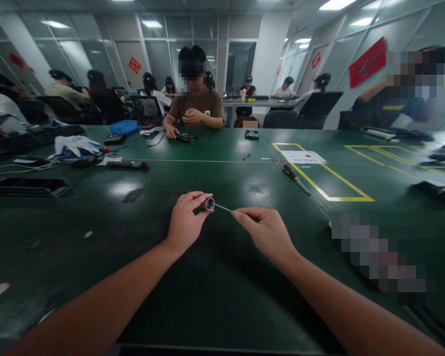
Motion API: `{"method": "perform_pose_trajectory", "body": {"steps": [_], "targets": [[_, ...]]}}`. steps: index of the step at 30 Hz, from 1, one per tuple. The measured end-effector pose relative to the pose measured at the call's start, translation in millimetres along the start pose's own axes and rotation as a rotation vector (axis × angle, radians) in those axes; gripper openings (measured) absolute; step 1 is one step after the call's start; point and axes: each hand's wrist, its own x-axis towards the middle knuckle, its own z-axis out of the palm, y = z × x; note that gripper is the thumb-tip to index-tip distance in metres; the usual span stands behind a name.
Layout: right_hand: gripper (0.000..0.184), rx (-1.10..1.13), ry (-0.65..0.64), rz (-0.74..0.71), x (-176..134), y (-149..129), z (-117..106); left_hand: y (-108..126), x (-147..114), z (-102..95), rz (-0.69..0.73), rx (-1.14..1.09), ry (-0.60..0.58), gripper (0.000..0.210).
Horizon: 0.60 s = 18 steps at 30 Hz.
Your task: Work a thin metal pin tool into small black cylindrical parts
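My left hand (187, 217) grips a small grey metal cylinder (209, 203) between thumb and fingers, its hollow round end turned toward me and to the right. In a pinch of thumb and forefinger, my right hand (265, 227) has a thin metal rod (224, 208). The rod's far tip is at the rim of the cylinder; whether it reaches inside I cannot make out. Both hands are over the green tabletop (207, 296), near the middle of the view.
A yellow-black screwdriver (295, 179) lies right of centre, by a paper sheet (303, 157) and yellow tape outlines. Another tool (127, 165), white-blue gloves (76, 147) and a blue basket (123, 127) are at left. Across the table a person (196, 106) handles a dark device (186, 138).
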Motion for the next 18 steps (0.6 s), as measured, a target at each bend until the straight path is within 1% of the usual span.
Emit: {"method": "perform_pose_trajectory", "body": {"steps": [2, 4, 7, 9, 11, 15, 18], "targets": [[0.025, 0.024, -0.013, 0.007, 0.1, 2.5, -0.5, -2.9, 1.0, 0.2, -0.013, -0.003, 0.009, 0.039], [0.020, 0.097, -0.027, 0.030, 0.4, 5.5, 0.3, -4.5, 1.5, 0.5, -0.018, -0.008, 0.012, 0.040], [0.020, 0.328, -0.010, 0.042, 2.4, 8.3, 1.3, -5.5, 2.0, 0.2, -0.015, -0.002, 0.019, 0.040], [0.015, 0.440, -0.002, 0.000, 4.0, 7.7, 0.1, -6.0, 2.4, -0.4, -0.009, 0.012, 0.019, 0.041], [0.013, 0.464, 0.012, -0.053, 4.7, 6.2, -2.4, -6.8, 2.9, -1.2, -0.002, 0.018, 0.023, 0.042], [0.019, 0.447, 0.082, -0.109, 1.1, 4.8, -6.1, -7.4, 3.0, -1.9, -0.002, 0.005, 0.022, 0.040], [0.024, 0.416, 0.112, -0.139, -3.0, 4.2, -5.0, -5.2, 2.6, -1.9, 0.001, -0.009, 0.008, 0.039]]}}
